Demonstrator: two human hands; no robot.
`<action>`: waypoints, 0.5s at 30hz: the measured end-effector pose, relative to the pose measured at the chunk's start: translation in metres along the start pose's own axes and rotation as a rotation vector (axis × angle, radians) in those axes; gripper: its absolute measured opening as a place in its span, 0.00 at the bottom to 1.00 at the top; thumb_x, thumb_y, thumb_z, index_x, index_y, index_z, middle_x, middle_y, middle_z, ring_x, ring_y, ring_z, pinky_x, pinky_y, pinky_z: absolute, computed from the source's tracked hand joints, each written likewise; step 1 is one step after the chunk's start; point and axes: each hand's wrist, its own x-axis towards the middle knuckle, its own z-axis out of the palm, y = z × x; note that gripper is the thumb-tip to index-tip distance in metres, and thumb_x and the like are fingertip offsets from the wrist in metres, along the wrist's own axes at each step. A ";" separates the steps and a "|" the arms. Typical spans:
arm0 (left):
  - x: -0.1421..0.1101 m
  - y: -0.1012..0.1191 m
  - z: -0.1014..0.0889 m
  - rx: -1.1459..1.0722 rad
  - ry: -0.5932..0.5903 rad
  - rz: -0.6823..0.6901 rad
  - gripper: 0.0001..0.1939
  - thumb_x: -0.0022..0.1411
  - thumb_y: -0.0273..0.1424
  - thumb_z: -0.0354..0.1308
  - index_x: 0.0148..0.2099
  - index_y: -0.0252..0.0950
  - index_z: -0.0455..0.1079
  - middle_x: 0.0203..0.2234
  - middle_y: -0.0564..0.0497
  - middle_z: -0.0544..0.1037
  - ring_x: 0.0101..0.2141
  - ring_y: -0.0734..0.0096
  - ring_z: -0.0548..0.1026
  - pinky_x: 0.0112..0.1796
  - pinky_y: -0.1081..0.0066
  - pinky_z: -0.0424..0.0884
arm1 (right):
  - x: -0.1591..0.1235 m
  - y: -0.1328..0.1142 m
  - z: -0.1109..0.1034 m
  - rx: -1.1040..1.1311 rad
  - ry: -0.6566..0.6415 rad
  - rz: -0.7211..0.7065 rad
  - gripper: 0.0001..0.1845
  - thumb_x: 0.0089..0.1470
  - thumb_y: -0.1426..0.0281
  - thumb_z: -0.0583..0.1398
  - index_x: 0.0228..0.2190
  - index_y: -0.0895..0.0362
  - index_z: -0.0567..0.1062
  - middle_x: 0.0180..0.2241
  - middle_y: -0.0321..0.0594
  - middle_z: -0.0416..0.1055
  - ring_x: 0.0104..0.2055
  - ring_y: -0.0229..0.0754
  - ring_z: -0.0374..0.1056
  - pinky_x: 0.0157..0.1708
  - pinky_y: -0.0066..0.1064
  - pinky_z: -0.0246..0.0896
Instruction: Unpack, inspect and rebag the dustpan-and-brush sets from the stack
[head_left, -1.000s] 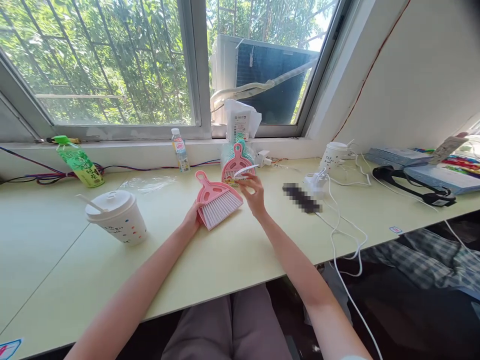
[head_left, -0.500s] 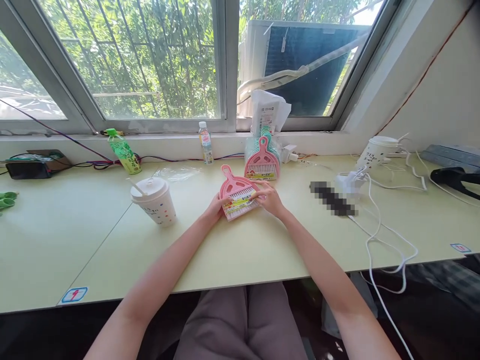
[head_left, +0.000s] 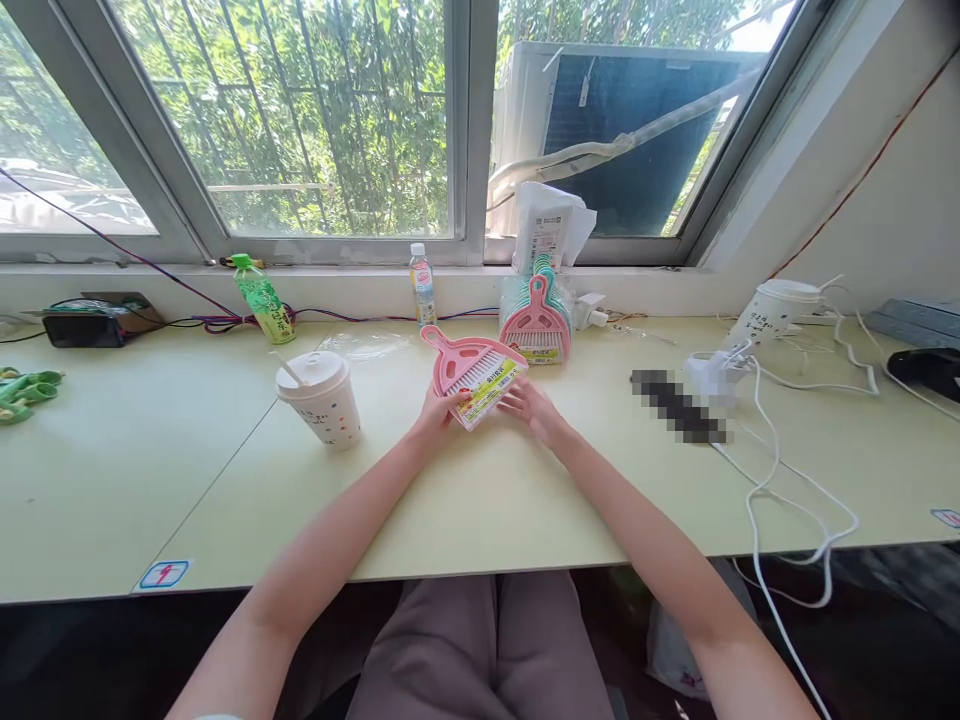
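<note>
A small pink dustpan-and-brush set (head_left: 471,372) with a yellow label across its white bristles is tilted over the table, its handle pointing up and left. My left hand (head_left: 436,412) grips its lower left edge, thumb on the front. Beside the set's right corner, my right hand (head_left: 534,408) is open with fingers stretched toward it; whether the fingertips touch it I cannot tell. Just behind stands a stack of similar sets (head_left: 536,325), a pink one in front and green handles behind, in clear plastic.
On the left stands a white lidded cup (head_left: 322,400) with a straw. Against the window wall are a green bottle (head_left: 262,300) and a clear bottle (head_left: 422,285). White cables (head_left: 772,440) and another cup (head_left: 769,315) occupy the right side. Crumpled plastic film (head_left: 364,345) lies behind the left cup.
My right hand has let go of the set's front and opened at its right side. The set has turned clockwise to the left in my left hand. The view has shifted slightly left.
</note>
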 end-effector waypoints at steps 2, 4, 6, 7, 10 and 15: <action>0.000 -0.001 0.001 0.014 -0.027 0.009 0.42 0.38 0.30 0.71 0.57 0.35 0.64 0.51 0.40 0.74 0.54 0.44 0.69 0.52 0.49 0.67 | -0.001 0.006 0.007 0.103 -0.077 0.051 0.16 0.54 0.63 0.59 0.44 0.53 0.69 0.46 0.42 0.75 0.45 0.44 0.74 0.47 0.40 0.71; 0.001 -0.003 0.002 0.037 -0.070 0.008 0.43 0.37 0.31 0.72 0.58 0.36 0.63 0.51 0.40 0.74 0.53 0.44 0.70 0.51 0.49 0.68 | 0.000 0.011 0.009 0.177 -0.028 0.062 0.14 0.49 0.69 0.63 0.39 0.54 0.69 0.41 0.40 0.77 0.41 0.43 0.76 0.45 0.39 0.73; 0.004 -0.006 0.001 0.085 -0.117 -0.024 0.40 0.43 0.36 0.70 0.58 0.37 0.64 0.50 0.41 0.75 0.52 0.45 0.71 0.50 0.49 0.69 | 0.003 0.013 0.004 0.212 0.027 0.074 0.13 0.47 0.72 0.64 0.37 0.55 0.70 0.38 0.40 0.78 0.38 0.43 0.76 0.42 0.38 0.74; 0.007 -0.008 0.000 0.128 -0.120 -0.047 0.35 0.48 0.39 0.66 0.58 0.38 0.64 0.50 0.41 0.75 0.52 0.46 0.71 0.50 0.49 0.68 | 0.005 0.013 0.001 0.222 0.045 0.078 0.12 0.47 0.73 0.64 0.36 0.55 0.71 0.37 0.40 0.78 0.37 0.43 0.76 0.41 0.38 0.74; 0.021 -0.011 -0.011 0.392 0.076 -0.032 0.24 0.63 0.41 0.50 0.58 0.38 0.64 0.53 0.41 0.72 0.53 0.50 0.69 0.53 0.49 0.64 | 0.009 0.012 -0.012 0.245 0.099 0.054 0.12 0.45 0.74 0.65 0.35 0.56 0.71 0.35 0.39 0.79 0.35 0.42 0.77 0.39 0.36 0.75; 0.060 -0.003 -0.050 1.011 0.381 0.302 0.29 0.57 0.21 0.45 0.62 0.27 0.57 0.61 0.33 0.60 0.64 0.55 0.53 0.61 0.52 0.48 | 0.015 0.015 -0.024 0.253 0.165 -0.007 0.16 0.42 0.72 0.67 0.35 0.55 0.70 0.35 0.38 0.78 0.34 0.43 0.77 0.36 0.36 0.76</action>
